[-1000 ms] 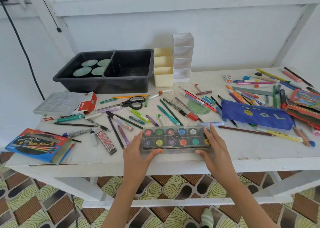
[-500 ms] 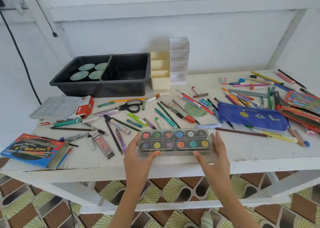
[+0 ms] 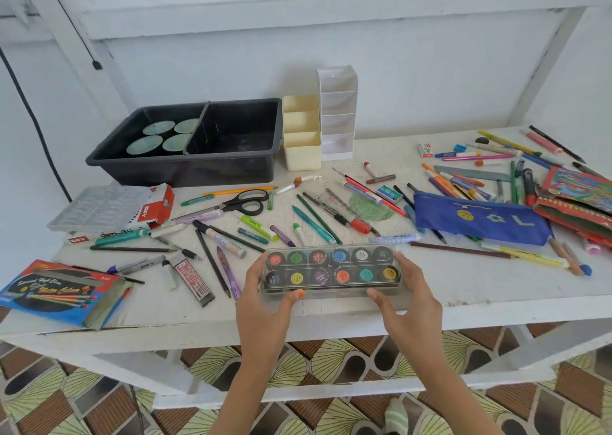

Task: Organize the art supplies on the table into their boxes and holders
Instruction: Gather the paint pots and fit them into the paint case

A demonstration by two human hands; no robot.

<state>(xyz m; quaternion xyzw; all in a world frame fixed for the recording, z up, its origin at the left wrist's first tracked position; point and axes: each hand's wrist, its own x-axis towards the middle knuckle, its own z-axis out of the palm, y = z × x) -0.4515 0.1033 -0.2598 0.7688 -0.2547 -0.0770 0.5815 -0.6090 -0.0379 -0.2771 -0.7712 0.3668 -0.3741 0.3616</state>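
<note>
A clear plastic paint set (image 3: 331, 269) with several round colour pots sits near the white table's (image 3: 480, 285) front edge. My left hand (image 3: 265, 302) grips its left end, thumb on the front edge. My right hand (image 3: 407, 299) grips its right end the same way. Pens, pencils and markers lie scattered across the table. A black divided bin (image 3: 231, 166) holding round lids stands at the back left. Beside it stand a cream holder (image 3: 301, 150) and a white holder (image 3: 337, 113).
Scissors (image 3: 245, 203) lie behind the paint set. A blue pencil pouch (image 3: 480, 217) lies to the right, with colourful boxes (image 3: 576, 199) at the far right. A watercolour pencil box (image 3: 59, 292) sits at the front left. A clear tray (image 3: 99, 206) rests on a red-white box.
Both hands kept their hold on the paint set's ends and raised it slightly off the table. The camera view tilted a little.
</note>
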